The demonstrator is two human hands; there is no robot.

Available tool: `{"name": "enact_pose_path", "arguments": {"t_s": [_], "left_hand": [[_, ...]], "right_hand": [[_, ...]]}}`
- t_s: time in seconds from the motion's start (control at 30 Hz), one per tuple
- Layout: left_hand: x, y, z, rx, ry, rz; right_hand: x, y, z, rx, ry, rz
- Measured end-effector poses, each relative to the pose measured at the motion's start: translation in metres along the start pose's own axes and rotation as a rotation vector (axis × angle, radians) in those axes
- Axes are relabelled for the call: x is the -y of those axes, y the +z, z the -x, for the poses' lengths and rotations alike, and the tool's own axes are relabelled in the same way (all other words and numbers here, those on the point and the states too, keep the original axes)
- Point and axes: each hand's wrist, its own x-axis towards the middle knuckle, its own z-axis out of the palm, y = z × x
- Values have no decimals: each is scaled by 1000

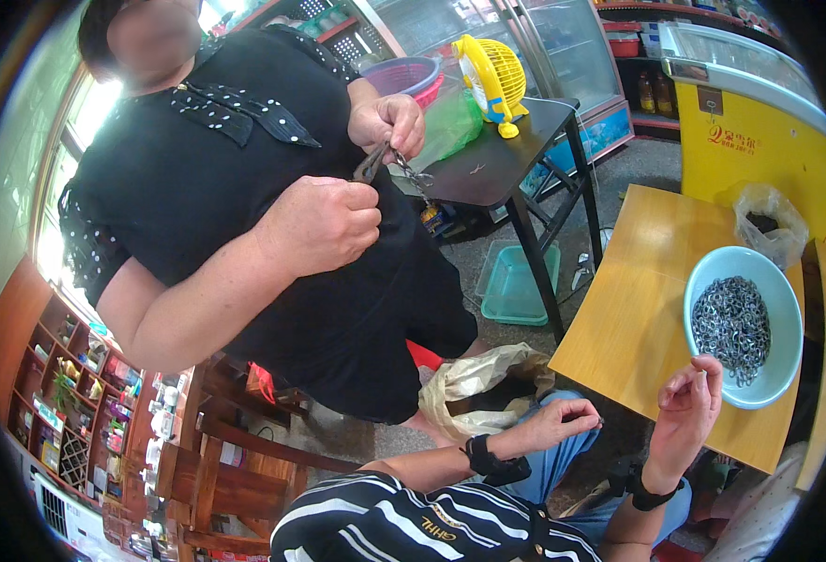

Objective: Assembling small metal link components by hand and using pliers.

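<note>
Over my lap, my left hand (555,421) is closed, its fingertips pressed together around a tiny dark bit that I cannot make out. Raised beside the basin's near rim is my right hand (690,412), fingers curled and tips together; what they pinch, if anything, is too small to tell. A light blue plastic basin (788,318) on the wooden table contains a heap of small grey metal links (731,328). Opposite, a standing person in black holds pliers (370,166) in one hand and a short metal chain (413,174) in the other.
The basin's yellow wooden table (624,314) stands to my right, with a clear plastic bag (778,234) behind the basin. A cream bag (488,379) sits on the floor. Further back are a black table (488,169), a yellow fan (492,80), a teal basket (518,286) and a yellow freezer (759,159).
</note>
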Motion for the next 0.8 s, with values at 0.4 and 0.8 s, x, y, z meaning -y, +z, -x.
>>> {"name": "enact_pose_path", "arguments": {"t_s": [0.4,0.8], "left_hand": [[5,-1,-2,9,2,26],[6,4,0,2,-63,31]], "right_hand": [[-2,-3,-1,-7,7,2],[4,-4,-1,-33,13,7]]}}
